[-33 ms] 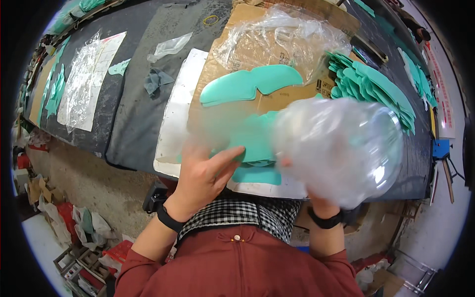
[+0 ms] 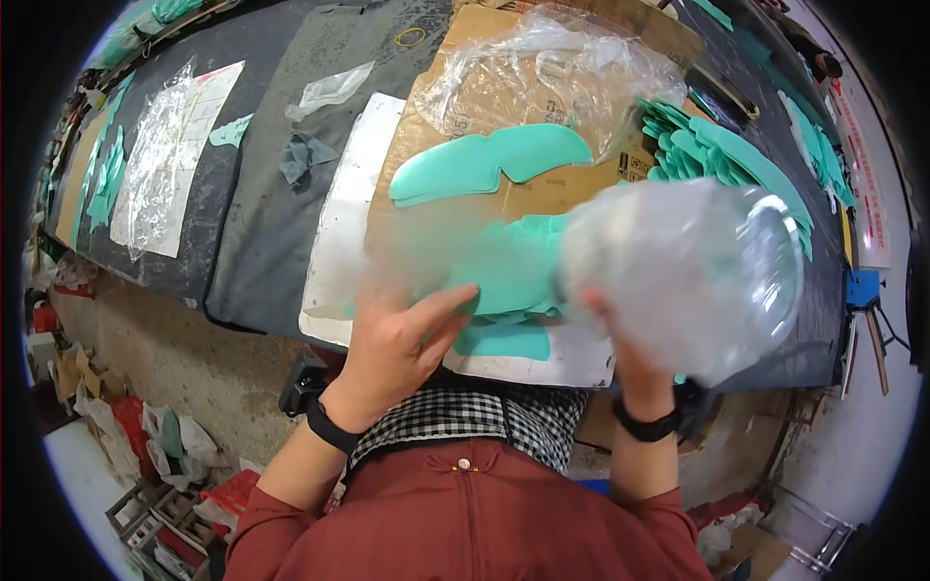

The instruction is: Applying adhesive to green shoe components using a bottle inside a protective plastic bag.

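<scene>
My left hand (image 2: 392, 329) rests on a pile of flat, curved green pieces (image 2: 513, 266). Its visible fingers lie stretched across them, while a blurred patch covers part of the hand and the pieces above it. In my right hand (image 2: 639, 363) is a large, rounded clear plastic container (image 2: 688, 281), smeared by motion and tilted over the right part of the pile. The thumb shows at its left side; the other fingers are mostly hidden. Beyond the pile lies a green wing-shaped piece (image 2: 489, 163) on cardboard (image 2: 552, 203).
Crumpled clear film (image 2: 542, 73) covers the far cardboard. Overlapping green pieces (image 2: 731, 155) are stacked at the right. A white board (image 2: 339, 213) sits under the cardboard. Left of it lie a grey cloth scrap (image 2: 305, 155) and a film-covered white sheet (image 2: 174, 165) on the dark tabletop.
My right hand and the clear container have shifted slightly right and away from me, baring a bit more of the green pile. My left hand stays in place.
</scene>
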A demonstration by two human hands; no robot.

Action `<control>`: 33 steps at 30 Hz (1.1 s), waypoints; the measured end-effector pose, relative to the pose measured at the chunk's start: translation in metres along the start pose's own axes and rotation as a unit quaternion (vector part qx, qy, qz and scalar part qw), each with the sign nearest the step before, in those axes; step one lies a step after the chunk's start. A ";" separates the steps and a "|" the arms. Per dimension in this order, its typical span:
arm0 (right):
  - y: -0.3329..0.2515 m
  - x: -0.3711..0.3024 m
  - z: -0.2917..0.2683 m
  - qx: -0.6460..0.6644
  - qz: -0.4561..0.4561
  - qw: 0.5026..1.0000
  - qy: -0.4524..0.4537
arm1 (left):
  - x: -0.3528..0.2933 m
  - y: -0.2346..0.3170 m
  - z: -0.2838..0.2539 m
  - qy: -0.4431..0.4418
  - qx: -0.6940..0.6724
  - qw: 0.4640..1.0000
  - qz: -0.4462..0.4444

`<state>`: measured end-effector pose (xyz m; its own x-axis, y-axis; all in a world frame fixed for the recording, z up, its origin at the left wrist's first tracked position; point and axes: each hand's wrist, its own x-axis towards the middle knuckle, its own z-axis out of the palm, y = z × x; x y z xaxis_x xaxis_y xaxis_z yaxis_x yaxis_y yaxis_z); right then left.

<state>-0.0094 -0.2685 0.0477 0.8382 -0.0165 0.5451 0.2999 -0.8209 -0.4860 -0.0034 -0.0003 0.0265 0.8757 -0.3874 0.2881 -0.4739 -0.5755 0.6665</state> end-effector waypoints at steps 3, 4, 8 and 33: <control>0.014 0.016 -0.015 0.204 0.178 0.962 0.039 | 0.004 -0.003 0.002 0.002 -0.002 1.000 0.006; 0.016 0.012 -0.014 0.189 0.168 0.966 0.049 | 0.007 -0.002 0.002 0.004 0.001 1.000 0.011; 0.006 -0.022 0.008 -0.108 -0.049 0.992 0.050 | 0.016 0.004 0.000 -0.006 0.015 1.000 0.020; 0.000 -0.008 0.016 -0.080 0.012 0.989 -0.122 | -0.001 -0.026 -0.003 0.052 0.018 0.998 0.005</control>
<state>-0.0091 -0.2587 0.0323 0.9353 0.0844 0.3436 0.2179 -0.9025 -0.3716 0.0082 0.0166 0.0109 0.8747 -0.3184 0.3654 -0.4844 -0.5986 0.6380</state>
